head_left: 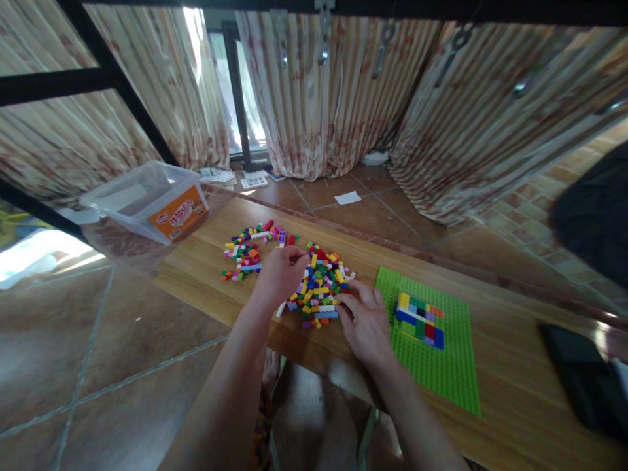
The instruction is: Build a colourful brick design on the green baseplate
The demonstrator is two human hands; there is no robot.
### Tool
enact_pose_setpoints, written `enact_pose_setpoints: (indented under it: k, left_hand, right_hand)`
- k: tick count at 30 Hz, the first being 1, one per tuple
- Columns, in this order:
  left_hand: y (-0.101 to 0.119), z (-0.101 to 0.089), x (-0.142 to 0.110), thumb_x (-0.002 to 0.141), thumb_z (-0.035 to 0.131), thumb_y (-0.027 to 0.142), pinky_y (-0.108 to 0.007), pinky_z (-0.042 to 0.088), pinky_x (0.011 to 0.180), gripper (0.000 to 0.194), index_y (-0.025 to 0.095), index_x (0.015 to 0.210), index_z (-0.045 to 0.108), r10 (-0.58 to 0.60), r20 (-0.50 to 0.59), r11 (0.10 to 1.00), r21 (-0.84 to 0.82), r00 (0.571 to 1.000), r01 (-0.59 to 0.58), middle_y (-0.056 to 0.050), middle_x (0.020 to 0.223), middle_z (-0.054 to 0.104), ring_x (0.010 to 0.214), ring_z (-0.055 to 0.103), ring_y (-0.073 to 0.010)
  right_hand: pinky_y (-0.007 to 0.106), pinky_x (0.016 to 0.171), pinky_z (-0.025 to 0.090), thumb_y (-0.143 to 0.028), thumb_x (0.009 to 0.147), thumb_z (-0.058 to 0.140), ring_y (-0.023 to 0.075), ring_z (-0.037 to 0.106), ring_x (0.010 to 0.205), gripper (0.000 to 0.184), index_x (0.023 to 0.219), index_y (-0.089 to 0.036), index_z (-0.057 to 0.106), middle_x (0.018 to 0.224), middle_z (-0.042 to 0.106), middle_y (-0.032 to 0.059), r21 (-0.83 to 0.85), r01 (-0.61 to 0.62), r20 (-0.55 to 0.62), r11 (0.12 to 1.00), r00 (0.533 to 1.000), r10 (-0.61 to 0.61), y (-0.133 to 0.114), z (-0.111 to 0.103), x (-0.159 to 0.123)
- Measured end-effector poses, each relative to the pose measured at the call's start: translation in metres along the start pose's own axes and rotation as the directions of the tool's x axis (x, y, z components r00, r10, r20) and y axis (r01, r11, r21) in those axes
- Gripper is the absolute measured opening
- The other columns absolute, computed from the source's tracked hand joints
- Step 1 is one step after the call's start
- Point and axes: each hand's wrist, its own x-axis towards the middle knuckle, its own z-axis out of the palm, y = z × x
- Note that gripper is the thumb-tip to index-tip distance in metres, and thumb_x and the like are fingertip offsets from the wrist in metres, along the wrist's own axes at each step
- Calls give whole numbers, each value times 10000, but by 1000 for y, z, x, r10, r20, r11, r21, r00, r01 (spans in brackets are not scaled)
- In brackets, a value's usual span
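- Bricks (pixel 314 284) lay in a pile on the desk (pixel 500 386).
- Left hand (pixel 279 275) had fingers curled into the bricks; any grasp was hidden.
- Right hand (pixel 366 320) lay loose beside a green plate (pixel 441 373).

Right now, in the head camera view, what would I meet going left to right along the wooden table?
Clear plastic bin → smaller heap of bricks → left hand → main pile of bricks → right hand → green baseplate with a small brick build → dark flat object.

Brick pile (pixel 314 284) on table (pixel 500 366) — baseplate (pixel 441 373) right of it
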Motion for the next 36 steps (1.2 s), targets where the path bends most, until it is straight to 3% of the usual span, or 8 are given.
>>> enact_pose_setpoints:
  k: [8, 12, 16, 18, 23, 28, 31, 36]
  left_hand:
    - [2, 8, -2, 823, 539, 259, -215, 364, 550, 224, 144, 736, 711, 64, 60, 998, -29, 996, -62, 10, 637, 646, 592, 524, -118]
    - [11, 27, -11, 835, 536, 249, -207, 394, 570, 221, 143, 786, 724, 126, 190, 982, -162, 974, -95, 2, 690, 674, 627, 551, -120]
    - [23, 53, -24, 832, 535, 193, -206, 434, 600, 199, 141, 846, 727, 154, 351, 956, -289, 923, -50, -11, 728, 687, 646, 579, -121]
    - [26, 65, -30, 827, 541, 167, -212, 460, 632, 190, 141, 856, 727, 181, 371, 940, -338, 911, -48, -19, 748, 695, 674, 600, -126]
    - [31, 81, -39, 822, 556, 120, -237, 510, 716, 179, 149, 897, 716, 206, 293, 907, -416, 934, -70, -33, 839, 725, 759, 652, -140]
    - [35, 87, -49, 796, 596, 71, -266, 513, 793, 318, 187, 1084, 660, 293, 192, 945, -211, 937, -252, -15, 903, 704, 815, 650, -142]
    - [37, 91, -55, 847, 567, 103, -291, 503, 821, 231, 187, 1044, 652, 385, 185, 923, -68, 904, -379, -36, 968, 682, 868, 633, -158]
    - [39, 97, -57, 885, 542, 134, -291, 487, 801, 144, 178, 981, 640, 412, 203, 909, -17, 889, -417, -52, 974, 678, 885, 621, -169]
  right_hand:
    - [448, 947, 448, -252, 920, 517, 267, 531, 1076, 162, 893, -207, 669, 1152, 631, 113, 92, -86, -43, 992, 995, 91, -5, -6, 0]
    - [393, 848, 482, -309, 930, 506, 230, 602, 917, 177, 918, -200, 645, 952, 681, 82, 275, -225, -111, 935, 958, 263, -2, -17, -4]
    - [338, 762, 509, -366, 900, 554, 186, 636, 806, 197, 897, -194, 650, 865, 695, 49, 580, -305, -112, 755, 888, 445, 1, -23, -5]
    - [325, 729, 520, -381, 862, 604, 173, 642, 764, 201, 880, -189, 660, 831, 700, 38, 716, -309, -92, 625, 847, 524, 1, -23, -4]
    - [312, 638, 532, -440, 735, 727, 163, 640, 673, 286, 846, -179, 687, 765, 717, 34, 864, -343, 7, 369, 741, 672, 5, -27, -3]
    - [273, 554, 495, -451, 671, 772, 147, 614, 601, 309, 794, -181, 690, 695, 703, 21, 897, -376, 111, 233, 701, 705, 11, -34, -9]
    - [269, 566, 491, -446, 670, 769, 143, 609, 604, 297, 759, -176, 682, 687, 695, 19, 897, -376, 112, 234, 704, 701, 12, -36, -11]
    - [260, 567, 488, -459, 725, 717, 136, 601, 594, 296, 747, -167, 676, 687, 689, 23, 858, -404, 95, 317, 730, 676, 13, -45, -14]
